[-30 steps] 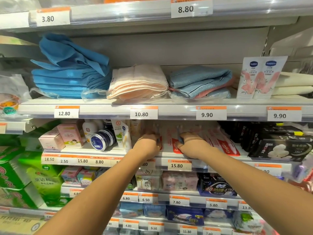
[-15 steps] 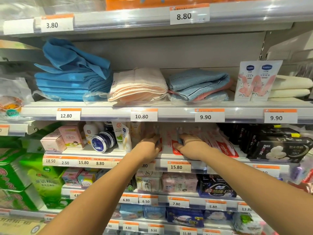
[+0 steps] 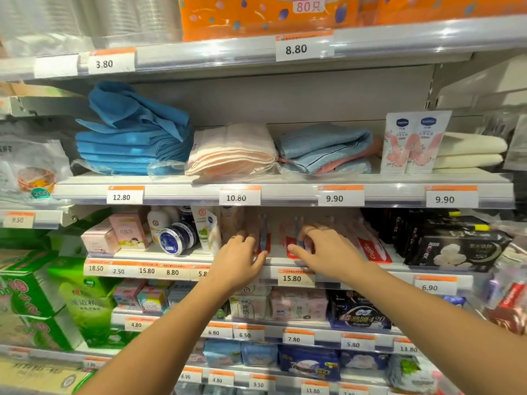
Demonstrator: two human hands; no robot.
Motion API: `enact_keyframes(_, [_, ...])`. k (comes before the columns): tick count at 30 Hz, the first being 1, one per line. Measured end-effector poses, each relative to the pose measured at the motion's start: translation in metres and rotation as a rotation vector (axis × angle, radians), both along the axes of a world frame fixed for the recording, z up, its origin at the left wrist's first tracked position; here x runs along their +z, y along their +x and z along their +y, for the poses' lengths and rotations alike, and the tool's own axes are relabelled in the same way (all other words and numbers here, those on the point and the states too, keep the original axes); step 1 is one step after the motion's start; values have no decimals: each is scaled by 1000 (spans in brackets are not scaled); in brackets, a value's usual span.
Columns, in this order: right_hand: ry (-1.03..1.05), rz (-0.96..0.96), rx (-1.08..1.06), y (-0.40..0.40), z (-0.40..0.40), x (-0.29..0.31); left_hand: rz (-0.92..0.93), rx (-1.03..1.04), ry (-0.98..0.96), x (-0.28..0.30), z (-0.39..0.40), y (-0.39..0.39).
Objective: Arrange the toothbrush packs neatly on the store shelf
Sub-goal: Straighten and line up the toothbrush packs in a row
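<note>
Red and white toothbrush packs (image 3: 370,249) stand in a row on the middle shelf (image 3: 336,282), leaning to the right at the row's right end. My left hand (image 3: 238,259) rests on the pack at the left end of the row, where a blue brush handle (image 3: 263,233) shows beside my fingers. My right hand (image 3: 325,250) pinches the lower edge of another pack (image 3: 293,246) in the row's middle. Both hands hide the lower parts of those packs.
Left of the packs stand tubes (image 3: 206,228), round blue tins (image 3: 176,238) and pink boxes (image 3: 128,232). Black packages (image 3: 450,246) sit to the right. Folded towels (image 3: 134,138) fill the shelf above. More packaged goods line the shelves below.
Both hands have stayed on the toothbrush packs and slid a little lower toward the shelf's front edge. The camera has tilted upward, so the top shelf's orange packages now show.
</note>
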State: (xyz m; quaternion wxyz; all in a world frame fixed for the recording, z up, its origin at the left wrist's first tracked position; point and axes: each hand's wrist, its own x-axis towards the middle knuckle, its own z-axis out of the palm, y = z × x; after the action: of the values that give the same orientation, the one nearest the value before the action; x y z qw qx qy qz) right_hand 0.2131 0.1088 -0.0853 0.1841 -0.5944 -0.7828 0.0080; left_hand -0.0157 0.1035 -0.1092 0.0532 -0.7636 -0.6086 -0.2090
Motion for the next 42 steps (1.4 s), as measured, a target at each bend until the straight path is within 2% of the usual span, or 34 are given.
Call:
enact_keyframes(5, [-46, 42, 20, 2, -3, -7, -6, 16, -70, -5, -4, 1])
enact_keyframes(10, [-174, 10, 18, -3, -8, -12, 123, 30, -149, -8, -2, 3])
enact_keyframes(15, [-255, -6, 10, -5, -11, -14, 103, 58, -194, -10, -1, 10])
enact_keyframes(27, [-212, -11, -21, -2, -2, -19, 68, 0, -196, -9, -6, 6])
enact_keyframes(31, [-158, 68, -68, -6, 5, -16, 19, 51, -57, 0, -4, 10])
enact_keyframes(33, [-130, 54, -72, -7, 5, -17, 66, 70, -3, 0, -3, 12])
enact_keyframes(37, [-104, 5, -43, -7, 0, -26, 22, 80, 108, -16, -7, 8])
enact_keyframes(40, [-86, 26, -46, -5, 0, -29, 6, 56, 270, -34, -15, -1])
enact_keyframes(42, [-78, 52, -55, -3, 1, -28, 12, 42, 300, -44, -16, -9])
